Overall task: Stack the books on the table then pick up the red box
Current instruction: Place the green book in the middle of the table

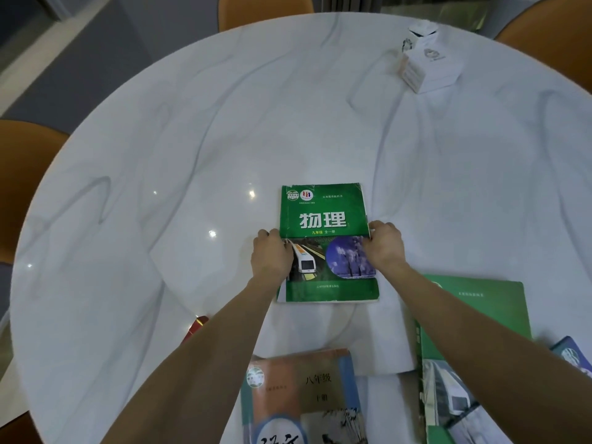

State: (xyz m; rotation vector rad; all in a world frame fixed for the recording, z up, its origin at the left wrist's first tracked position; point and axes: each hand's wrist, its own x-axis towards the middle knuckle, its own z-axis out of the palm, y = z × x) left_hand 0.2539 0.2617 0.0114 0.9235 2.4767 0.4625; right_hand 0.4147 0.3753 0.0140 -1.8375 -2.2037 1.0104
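A green physics book (323,216) lies flat in the middle of the white marble table (192,139). My left hand (270,254) grips its left edge and my right hand (384,246) grips its right edge. Nearer to me lies an orange and blue book (304,395), cut off by the frame's bottom. A second green book (474,331) lies at the right under my right forearm, and a blue book's corner (573,354) shows at the far right. The red box (196,326) peeks out beside my left forearm, mostly hidden.
Two white boxes (426,62) stand at the table's far right. Orange chairs ring the table: one at the left (25,174), one at the far side (262,8), one at the top right (551,24).
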